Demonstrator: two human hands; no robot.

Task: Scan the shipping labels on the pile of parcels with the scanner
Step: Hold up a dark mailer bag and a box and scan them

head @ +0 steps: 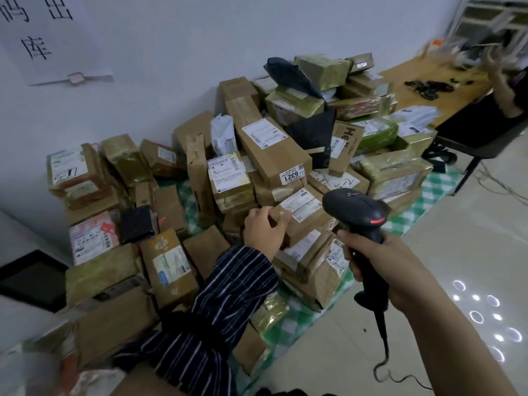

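Observation:
A big pile of taped cardboard parcels point(265, 144) lies on a green checked mat against the white wall. My right hand point(383, 267) grips the handle of a black corded scanner point(354, 212), whose head points at the pile. Just left of the scanner head, my left hand point(264, 230), in a striped sleeve, grips the edge of a small brown parcel point(303, 221). That parcel's white shipping label point(303, 205) faces up, right in front of the scanner.
A long box marked 6321 point(293, 175) lies behind the held parcel. A wooden table point(428, 84) stands at the far right, with another person's hand and sleeve point(505, 78) beside it. Pale tiled floor point(457, 252) lies right of the mat. Cables trail under the table.

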